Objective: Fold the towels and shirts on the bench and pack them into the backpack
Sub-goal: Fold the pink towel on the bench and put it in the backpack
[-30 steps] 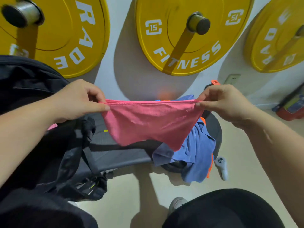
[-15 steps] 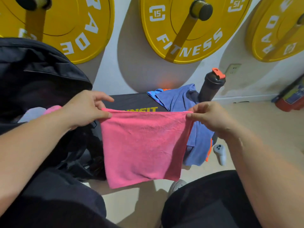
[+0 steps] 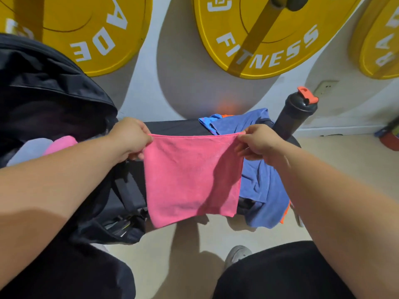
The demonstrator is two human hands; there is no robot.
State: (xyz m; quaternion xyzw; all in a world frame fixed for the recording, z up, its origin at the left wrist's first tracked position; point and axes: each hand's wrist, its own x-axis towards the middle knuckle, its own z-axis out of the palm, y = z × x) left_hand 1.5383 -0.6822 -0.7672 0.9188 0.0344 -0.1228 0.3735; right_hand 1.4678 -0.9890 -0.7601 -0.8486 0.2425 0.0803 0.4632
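At the left we see the black backpack [image 3: 54, 93] standing open at the left end of the bench [image 3: 172, 127]. A pale grey folded cloth [image 3: 28, 149] and a pink folded cloth [image 3: 61, 143] lie side by side in its mouth.

The left hand [image 3: 129, 137] pinches the upper left corner of the pink towel [image 3: 192, 175], with thumb and curled fingers closed on the hem. Half a second earlier its forefinger stuck out straight; now it is tucked in.

The towel hangs in the air in front of the bench as a flat rectangle. Its top edge is taut between the two hands and its lower edge hangs free. One second earlier it sagged in a bunched triangle; it has since dropped open.

The right hand [image 3: 257, 143] pinches the upper right corner in the same manner.

Behind and to the right of the towel, the blue cloth pile [image 3: 257, 182] lies on the bench and drapes over its near edge, unmoved. At the far right the dark shaker bottle [image 3: 295, 113] with an orange cap stands just beside the pile. Yellow weight plates [image 3: 265, 35] hang on the wall above.
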